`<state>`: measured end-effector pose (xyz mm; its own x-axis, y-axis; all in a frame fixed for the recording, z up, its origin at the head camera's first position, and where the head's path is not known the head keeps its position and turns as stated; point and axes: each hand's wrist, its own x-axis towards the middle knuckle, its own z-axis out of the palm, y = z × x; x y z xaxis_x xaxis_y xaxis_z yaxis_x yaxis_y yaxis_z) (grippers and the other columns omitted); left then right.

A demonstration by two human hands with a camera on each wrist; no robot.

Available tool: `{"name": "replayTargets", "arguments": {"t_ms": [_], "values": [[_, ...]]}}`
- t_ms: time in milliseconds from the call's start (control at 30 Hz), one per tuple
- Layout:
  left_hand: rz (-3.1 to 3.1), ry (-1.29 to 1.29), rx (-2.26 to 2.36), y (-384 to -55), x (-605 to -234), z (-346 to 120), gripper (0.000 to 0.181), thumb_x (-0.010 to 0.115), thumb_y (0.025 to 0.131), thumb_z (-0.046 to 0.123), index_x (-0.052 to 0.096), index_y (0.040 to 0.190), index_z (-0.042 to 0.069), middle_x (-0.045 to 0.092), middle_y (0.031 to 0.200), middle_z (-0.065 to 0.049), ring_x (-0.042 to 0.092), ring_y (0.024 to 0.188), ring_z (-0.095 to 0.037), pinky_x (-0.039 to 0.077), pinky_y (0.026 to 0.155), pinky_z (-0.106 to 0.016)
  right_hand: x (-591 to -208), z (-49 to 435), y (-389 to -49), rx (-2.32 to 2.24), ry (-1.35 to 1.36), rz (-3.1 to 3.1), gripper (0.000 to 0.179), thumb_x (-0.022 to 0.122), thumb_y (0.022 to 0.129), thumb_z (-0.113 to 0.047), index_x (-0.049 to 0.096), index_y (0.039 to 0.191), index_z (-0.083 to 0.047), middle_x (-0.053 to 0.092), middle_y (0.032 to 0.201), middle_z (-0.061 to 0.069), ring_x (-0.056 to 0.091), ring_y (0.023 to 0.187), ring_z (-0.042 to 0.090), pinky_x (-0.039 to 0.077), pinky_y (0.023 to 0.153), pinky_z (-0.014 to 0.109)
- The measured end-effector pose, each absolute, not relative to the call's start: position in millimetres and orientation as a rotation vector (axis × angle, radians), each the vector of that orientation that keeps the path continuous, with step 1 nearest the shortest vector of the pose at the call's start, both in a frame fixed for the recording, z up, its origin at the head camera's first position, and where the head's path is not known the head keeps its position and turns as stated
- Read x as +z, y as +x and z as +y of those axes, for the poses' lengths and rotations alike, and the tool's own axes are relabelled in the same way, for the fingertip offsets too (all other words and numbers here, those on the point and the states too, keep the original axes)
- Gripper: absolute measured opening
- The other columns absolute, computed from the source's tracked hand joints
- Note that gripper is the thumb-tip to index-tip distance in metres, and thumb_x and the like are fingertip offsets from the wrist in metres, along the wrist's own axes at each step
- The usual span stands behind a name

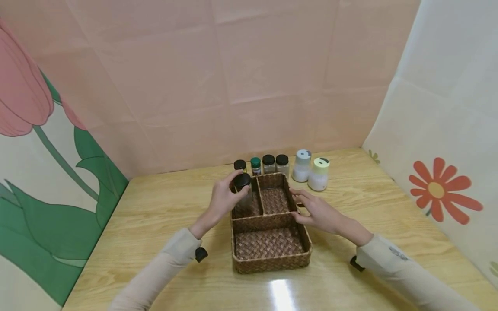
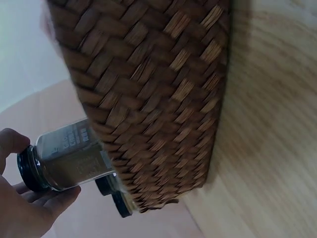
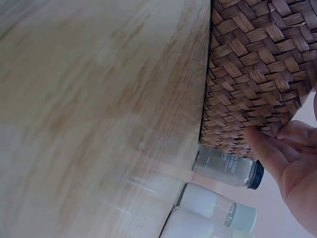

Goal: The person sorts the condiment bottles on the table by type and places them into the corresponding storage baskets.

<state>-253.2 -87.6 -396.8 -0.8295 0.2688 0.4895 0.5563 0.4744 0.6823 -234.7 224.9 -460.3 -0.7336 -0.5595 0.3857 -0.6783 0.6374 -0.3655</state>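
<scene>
A brown woven basket [image 1: 272, 263] with three compartments stands on the table. My left hand [image 1: 225, 196] pinches a glass spice jar [image 1: 244, 198] near its black lid, over the back left compartment. In the left wrist view the jar [image 2: 74, 153] shows pale lettering and brown contents, and its lower end is hidden behind the basket wall [image 2: 148, 99]. On the basket's right side, my right hand [image 1: 319, 211] holds the rim beside a small handle. The right wrist view shows fingers [image 3: 270, 151] against the woven outer wall [image 3: 252, 74].
Behind the basket stand a black-lidded jar [image 1: 240, 165], a green-capped bottle [image 1: 255, 166] and two more black-lidded jars [image 1: 269, 164]. Right of them are two white shakers, one with a grey-blue top [image 1: 302, 166], one with a yellow-green top [image 1: 319, 174]. Printed cloth [image 1: 249, 86] hangs behind the table.
</scene>
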Motion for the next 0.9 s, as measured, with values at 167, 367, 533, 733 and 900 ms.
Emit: {"name": "replayTargets", "arguments": {"t_ms": [167,367,533,733,900], "values": [[-2.447,-0.743,-1.296,-253.5,-403.0,-84.1,0.05,0.074,0.09,0.014,0.057,0.136,0.006,0.067,0.119,-0.016,0.065,0.081,-0.021,0.051,0.067,-0.034,-460.6,224.9,-234.6,0.732,1.003,-2.627,0.064,0.068,0.092,-0.021,0.043,0.143,0.008,0.052,0.138,0.023,0.066,0.107,0.03,0.056,0.082,0.04],[-2.527,-0.744,-1.3,-253.6,-406.6,-81.6,0.053,0.073,0.091,0.018,0.055,0.139,0.006,0.064,0.121,-0.015,0.06,0.094,-0.027,0.051,0.07,-0.038,-458.3,223.8,-233.8,0.722,1.011,-2.622,0.064,0.068,0.092,-0.022,0.043,0.142,0.01,0.052,0.137,0.024,0.066,0.106,0.031,0.056,0.082,0.04],[-2.557,-0.749,-1.285,-254.6,-410.2,-80.9,0.054,0.073,0.092,0.018,0.054,0.14,0.003,0.063,0.117,-0.016,0.056,0.091,-0.025,0.046,0.066,-0.035,-456.4,223.3,-233.4,0.721,1.013,-2.619,0.064,0.068,0.092,-0.022,0.043,0.142,0.01,0.052,0.138,0.024,0.066,0.106,0.031,0.056,0.083,0.041],[-2.606,-0.754,-1.266,-256.2,-412.4,-81.8,0.053,0.073,0.092,0.017,0.055,0.139,0.001,0.061,0.125,-0.018,0.056,0.093,-0.029,0.047,0.069,-0.04,-456.0,223.0,-233.5,0.724,1.014,-2.613,0.064,0.068,0.092,-0.021,0.044,0.142,0.009,0.052,0.137,0.024,0.066,0.106,0.03,0.056,0.083,0.041],[-2.612,-0.787,-1.229,-257.0,-415.8,-82.6,0.051,0.074,0.09,0.013,0.057,0.136,0.0,0.063,0.123,-0.019,0.059,0.099,-0.033,0.051,0.076,-0.045,-457.0,223.0,-233.1,0.729,1.016,-2.612,0.064,0.069,0.091,-0.021,0.044,0.142,0.009,0.053,0.136,0.025,0.066,0.106,0.03,0.056,0.083,0.04]]}}
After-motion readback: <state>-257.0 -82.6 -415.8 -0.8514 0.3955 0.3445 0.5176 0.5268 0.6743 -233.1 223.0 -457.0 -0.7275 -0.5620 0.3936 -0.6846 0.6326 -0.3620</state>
